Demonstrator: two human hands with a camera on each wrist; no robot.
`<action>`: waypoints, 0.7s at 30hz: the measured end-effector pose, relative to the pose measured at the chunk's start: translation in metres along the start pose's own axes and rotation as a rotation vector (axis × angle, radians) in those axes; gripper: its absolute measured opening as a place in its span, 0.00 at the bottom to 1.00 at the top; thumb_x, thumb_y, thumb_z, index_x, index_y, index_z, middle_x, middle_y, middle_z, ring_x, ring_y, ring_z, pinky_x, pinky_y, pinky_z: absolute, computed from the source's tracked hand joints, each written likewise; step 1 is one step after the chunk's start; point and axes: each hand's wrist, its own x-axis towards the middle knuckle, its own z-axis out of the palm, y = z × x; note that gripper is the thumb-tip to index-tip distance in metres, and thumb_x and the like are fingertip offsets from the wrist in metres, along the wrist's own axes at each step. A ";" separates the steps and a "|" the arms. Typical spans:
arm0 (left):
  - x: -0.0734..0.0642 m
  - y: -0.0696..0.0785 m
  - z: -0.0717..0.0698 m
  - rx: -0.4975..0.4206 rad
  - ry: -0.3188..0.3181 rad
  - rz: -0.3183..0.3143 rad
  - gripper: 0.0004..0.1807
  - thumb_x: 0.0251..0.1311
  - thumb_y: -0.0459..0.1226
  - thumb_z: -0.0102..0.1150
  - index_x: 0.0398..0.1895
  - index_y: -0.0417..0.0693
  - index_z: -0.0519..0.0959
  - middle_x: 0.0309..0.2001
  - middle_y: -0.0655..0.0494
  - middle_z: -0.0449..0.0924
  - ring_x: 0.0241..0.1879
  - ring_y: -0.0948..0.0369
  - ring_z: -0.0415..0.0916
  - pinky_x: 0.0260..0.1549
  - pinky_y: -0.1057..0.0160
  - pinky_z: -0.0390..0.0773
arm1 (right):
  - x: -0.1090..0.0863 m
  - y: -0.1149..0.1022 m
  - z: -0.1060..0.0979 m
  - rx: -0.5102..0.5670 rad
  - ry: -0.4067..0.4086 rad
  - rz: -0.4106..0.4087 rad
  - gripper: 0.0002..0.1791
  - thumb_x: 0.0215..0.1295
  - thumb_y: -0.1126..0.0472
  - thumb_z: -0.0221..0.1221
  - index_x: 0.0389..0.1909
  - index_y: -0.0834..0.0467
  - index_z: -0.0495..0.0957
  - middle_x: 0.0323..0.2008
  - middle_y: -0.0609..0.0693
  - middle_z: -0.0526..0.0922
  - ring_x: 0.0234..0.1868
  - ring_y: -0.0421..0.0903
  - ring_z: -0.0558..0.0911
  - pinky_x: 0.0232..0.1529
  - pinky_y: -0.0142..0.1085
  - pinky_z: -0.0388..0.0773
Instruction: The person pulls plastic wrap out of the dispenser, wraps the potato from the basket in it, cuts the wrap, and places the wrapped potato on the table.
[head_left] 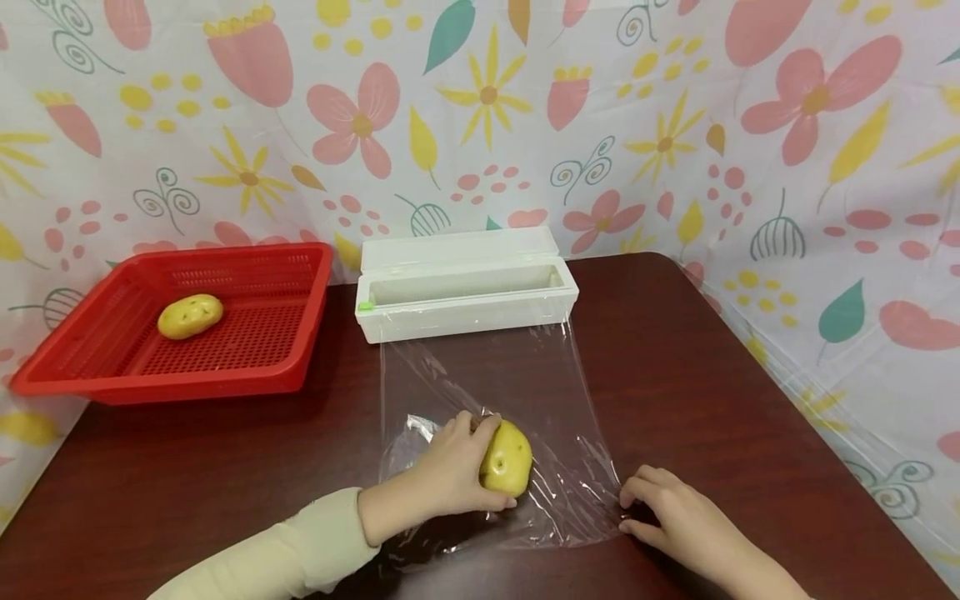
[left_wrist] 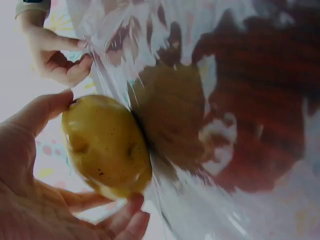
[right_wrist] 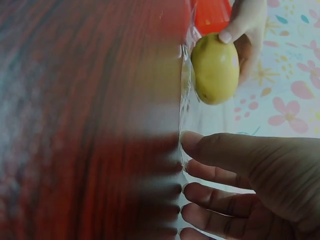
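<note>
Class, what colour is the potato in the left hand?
The potato is yellow with small dark specks, best seen in the left wrist view.

Seemingly no readable text or numbers.

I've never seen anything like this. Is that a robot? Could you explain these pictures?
No robot: these are a person's bare hands. The wide picture comes from a camera worn on the head, looking forward and down; the two closer ones come from cameras on the wrists.

On the dark table sits a white box with its lid open, and clear film runs out of it towards the person. The left hand holds a yellow potato on the film; the right hand touches the film's near right corner. To the left, a red basket holds a second potato.
</note>
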 end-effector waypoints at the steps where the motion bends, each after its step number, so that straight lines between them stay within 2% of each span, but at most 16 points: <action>1: 0.000 -0.002 -0.002 -0.024 -0.022 0.010 0.52 0.35 0.54 0.74 0.64 0.39 0.65 0.46 0.45 0.72 0.43 0.54 0.71 0.44 0.53 0.75 | 0.000 0.000 0.000 -0.001 0.002 0.000 0.17 0.40 0.57 0.74 0.27 0.45 0.74 0.31 0.33 0.71 0.33 0.35 0.73 0.27 0.32 0.72; 4: 0.001 -0.007 -0.007 -0.087 -0.070 0.046 0.46 0.36 0.47 0.75 0.60 0.37 0.67 0.49 0.46 0.74 0.47 0.52 0.71 0.49 0.50 0.74 | 0.000 -0.001 0.000 0.000 -0.002 0.005 0.17 0.40 0.57 0.74 0.27 0.45 0.74 0.31 0.33 0.71 0.34 0.35 0.73 0.27 0.32 0.72; 7: 0.002 -0.012 -0.012 -0.136 -0.102 0.073 0.40 0.37 0.42 0.74 0.57 0.38 0.69 0.48 0.47 0.75 0.46 0.52 0.71 0.48 0.51 0.74 | 0.000 -0.001 0.000 0.002 -0.002 0.008 0.17 0.40 0.57 0.74 0.27 0.45 0.74 0.31 0.33 0.71 0.34 0.35 0.72 0.28 0.32 0.73; 11: 0.004 -0.013 -0.013 -0.147 -0.130 0.069 0.42 0.37 0.45 0.74 0.59 0.41 0.68 0.47 0.48 0.74 0.47 0.53 0.71 0.48 0.51 0.74 | 0.000 0.000 0.000 0.010 0.003 0.005 0.18 0.40 0.58 0.74 0.27 0.45 0.73 0.31 0.33 0.70 0.33 0.33 0.71 0.28 0.32 0.72; 16: 0.007 -0.006 -0.005 -0.046 -0.072 0.019 0.46 0.35 0.56 0.75 0.58 0.45 0.69 0.46 0.50 0.75 0.46 0.54 0.72 0.48 0.52 0.75 | 0.000 0.001 0.001 0.026 0.001 -0.002 0.18 0.41 0.59 0.74 0.27 0.45 0.73 0.30 0.33 0.70 0.32 0.33 0.70 0.28 0.31 0.72; 21: 0.009 -0.005 -0.003 0.018 -0.030 0.070 0.42 0.34 0.52 0.76 0.55 0.43 0.71 0.45 0.51 0.75 0.43 0.56 0.73 0.45 0.56 0.76 | 0.000 0.001 0.001 0.036 -0.005 -0.001 0.17 0.41 0.59 0.74 0.28 0.46 0.73 0.30 0.33 0.70 0.32 0.32 0.70 0.28 0.31 0.72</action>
